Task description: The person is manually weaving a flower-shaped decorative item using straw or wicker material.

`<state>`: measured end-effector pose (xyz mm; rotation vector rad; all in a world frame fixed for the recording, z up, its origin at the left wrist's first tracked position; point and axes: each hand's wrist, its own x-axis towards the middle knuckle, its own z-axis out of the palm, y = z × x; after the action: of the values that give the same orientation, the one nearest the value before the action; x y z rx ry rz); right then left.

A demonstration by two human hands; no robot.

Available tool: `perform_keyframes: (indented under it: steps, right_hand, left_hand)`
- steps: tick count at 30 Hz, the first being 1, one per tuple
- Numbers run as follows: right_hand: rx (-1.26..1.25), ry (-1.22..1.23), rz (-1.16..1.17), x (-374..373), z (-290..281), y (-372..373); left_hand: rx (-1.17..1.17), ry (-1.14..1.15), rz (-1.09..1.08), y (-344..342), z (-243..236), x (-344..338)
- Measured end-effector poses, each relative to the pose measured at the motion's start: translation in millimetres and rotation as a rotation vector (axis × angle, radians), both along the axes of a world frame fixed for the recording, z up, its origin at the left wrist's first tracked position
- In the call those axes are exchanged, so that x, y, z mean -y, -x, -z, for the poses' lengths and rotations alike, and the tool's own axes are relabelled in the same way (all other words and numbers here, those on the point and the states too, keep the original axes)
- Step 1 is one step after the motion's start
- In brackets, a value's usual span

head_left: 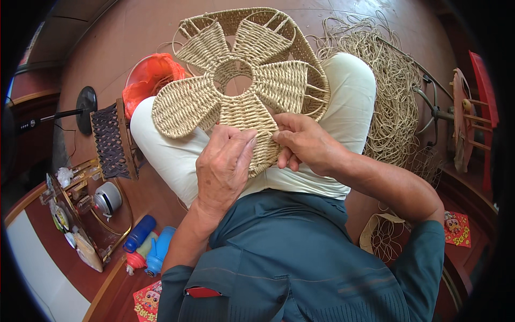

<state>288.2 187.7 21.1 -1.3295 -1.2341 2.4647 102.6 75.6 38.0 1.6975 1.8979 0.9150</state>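
A flower-shaped woven piece of tan twisted cord (185, 107) rests across my lap, its petals set round an open centre ring. The left petal is woven to a rounded end, while the two far petals and the right one end in bare wire loops. Behind them curves a woven outer wall (308, 51). My left hand (222, 161) lies over the near petal with its fingertips pinched; what they pinch is hidden. At that petal's right edge, the thumb and forefinger of my right hand (303, 140) grip the weave, with the other fingers curled below.
A big heap of loose cord (391, 102) lies on the floor at the right. Left of my knee stands a bin with a red bag (155, 78), near a woven stool (111, 142). Several bottles (140, 233) stand lower left. A wooden chair (464, 118) is far right.
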Motion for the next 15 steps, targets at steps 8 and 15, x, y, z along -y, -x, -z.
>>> perform_keyframes:
  steps: [8, 15]
  right_hand:
    - [0.166, 0.059, 0.002, 0.2, 2.9, 8.9]
    - [0.098, 0.056, -0.056, -3.0, 3.3, 6.6]
  left_hand:
    - [-0.083, -0.049, 0.042, 0.7, 8.5, -0.1]
    - [-0.189, -0.033, 0.176, 4.6, 7.1, -1.5]
